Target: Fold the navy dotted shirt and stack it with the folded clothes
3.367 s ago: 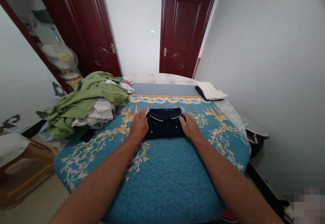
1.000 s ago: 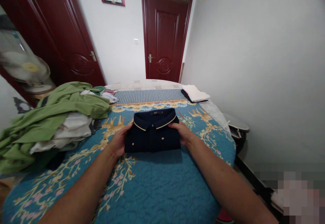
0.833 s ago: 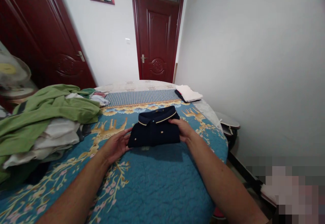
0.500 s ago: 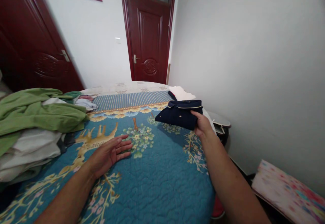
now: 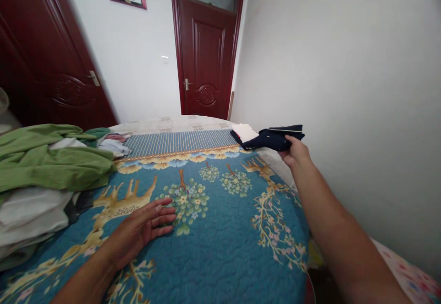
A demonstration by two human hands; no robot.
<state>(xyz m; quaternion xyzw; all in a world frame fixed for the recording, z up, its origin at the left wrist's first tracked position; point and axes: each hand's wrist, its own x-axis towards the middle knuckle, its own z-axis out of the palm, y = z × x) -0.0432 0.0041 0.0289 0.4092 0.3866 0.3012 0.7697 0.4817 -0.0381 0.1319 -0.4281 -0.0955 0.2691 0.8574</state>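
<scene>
My right hand (image 5: 294,152) grips the edge of a folded navy polo shirt with cream collar trim (image 5: 274,138). The shirt hangs over the far right corner of the bed, its end touching a folded white garment (image 5: 245,132). My left hand (image 5: 139,229) rests flat on the blue quilted bedspread (image 5: 220,249), fingers apart, holding nothing. The nearest thing to it is the printed floral pattern of the quilt.
A heap of green and white clothes (image 5: 44,171) lies along the left side of the bed. A white wall (image 5: 344,88) runs close along the right side. Dark red doors (image 5: 206,56) stand beyond the bed, and a pink patterned item (image 5: 409,272) sits low at right.
The navy polo shirt has moved right and farther away in my right hand, off the middle of the quilt. My left hand has stayed open on the quilt. The view has swung slightly.
</scene>
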